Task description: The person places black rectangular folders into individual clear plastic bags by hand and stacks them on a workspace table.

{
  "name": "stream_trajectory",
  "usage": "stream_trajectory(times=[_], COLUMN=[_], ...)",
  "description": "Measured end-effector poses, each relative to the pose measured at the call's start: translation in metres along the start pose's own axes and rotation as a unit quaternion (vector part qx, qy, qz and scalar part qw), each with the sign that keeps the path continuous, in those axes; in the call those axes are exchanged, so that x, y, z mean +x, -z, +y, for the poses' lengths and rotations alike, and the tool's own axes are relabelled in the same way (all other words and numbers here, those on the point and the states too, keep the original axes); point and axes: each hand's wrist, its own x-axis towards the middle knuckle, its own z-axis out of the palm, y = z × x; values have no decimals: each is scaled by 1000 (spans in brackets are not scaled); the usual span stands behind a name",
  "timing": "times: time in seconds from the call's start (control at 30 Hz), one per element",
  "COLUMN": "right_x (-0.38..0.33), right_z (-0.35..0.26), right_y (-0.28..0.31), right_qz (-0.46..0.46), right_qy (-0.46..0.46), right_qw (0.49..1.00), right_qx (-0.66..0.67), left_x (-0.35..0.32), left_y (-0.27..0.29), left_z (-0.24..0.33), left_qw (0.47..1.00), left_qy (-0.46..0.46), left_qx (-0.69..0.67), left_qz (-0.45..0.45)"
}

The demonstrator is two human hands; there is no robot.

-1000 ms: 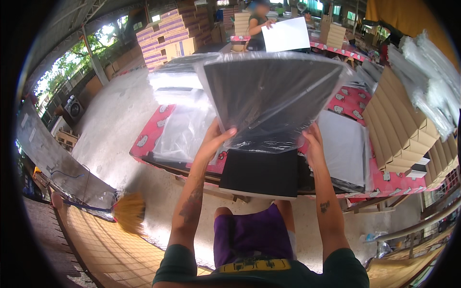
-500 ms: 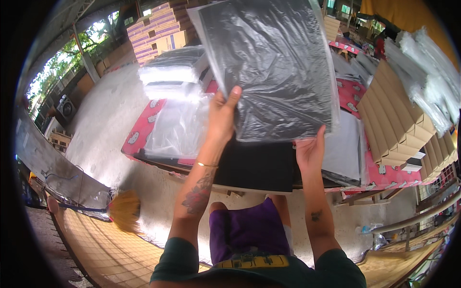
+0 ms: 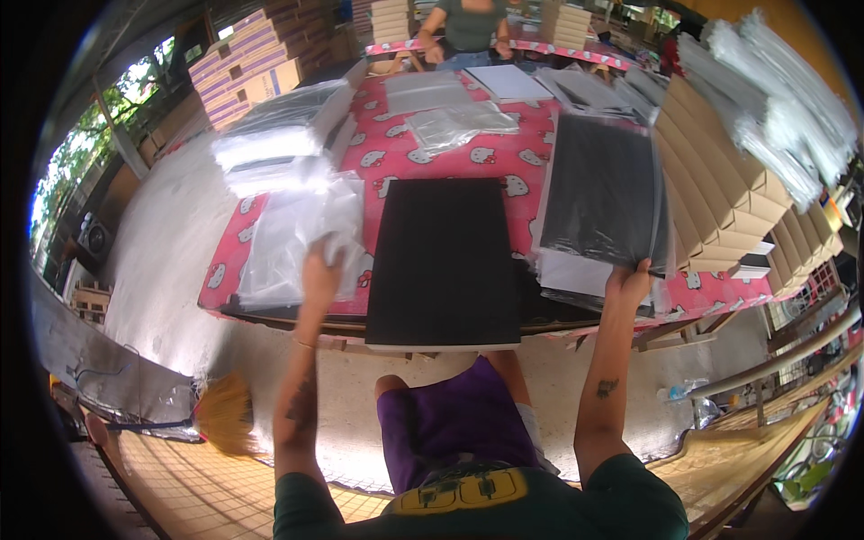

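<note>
My right hand (image 3: pixel 630 283) pinches the lower right corner of a black sheet in a transparent plastic sleeve (image 3: pixel 605 184). That sleeve lies over a pile of white and wrapped sheets (image 3: pixel 576 274) on the right of the table. My left hand (image 3: pixel 324 270) is over a stack of transparent plastic bags (image 3: pixel 279 238) on the left; its fingers are smeared by motion. Between my hands a stack of black sheets (image 3: pixel 443 261) lies at the table's front edge, a pale layer showing along its bottom.
The table has a pink patterned cover (image 3: pixel 432 162). Wrapped packs (image 3: pixel 279 126) stand at back left, loose plastic sleeves (image 3: pixel 459 124) farther back. Folded brown cardboard (image 3: pixel 711 189) and plastic bundles (image 3: pixel 783 99) rise at right. Another person (image 3: pixel 470 27) stands beyond. A broom (image 3: pixel 225 416) lies at lower left.
The sleeved black sheet went from between both my hands down onto the right pile. My left hand let go of it and moved left to the bags. The black stack is now uncovered.
</note>
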Motion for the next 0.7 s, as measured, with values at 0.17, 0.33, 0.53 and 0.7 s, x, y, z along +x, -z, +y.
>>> stream_trajectory(times=[0.17,0.33,0.53,0.7], right_x=[29,20,-80,-177], right_z=[-5,-49,-56,35], right_y=[71,78,-16,-54], right_qz=[-52,57,-124,-471], right_qy=[12,-11,131,-316], right_qw=[998,980,908,806], right_qx=[-36,-192,-379,-170], left_x=[4,9,29,15], left_y=[2,23,48,19], left_z=[-66,-62,26,179], left_qw=[924,958,992,915], left_qy=[156,124,75,-9], left_qx=[274,249,-21,-334], left_qz=[-217,-74,99,-227])
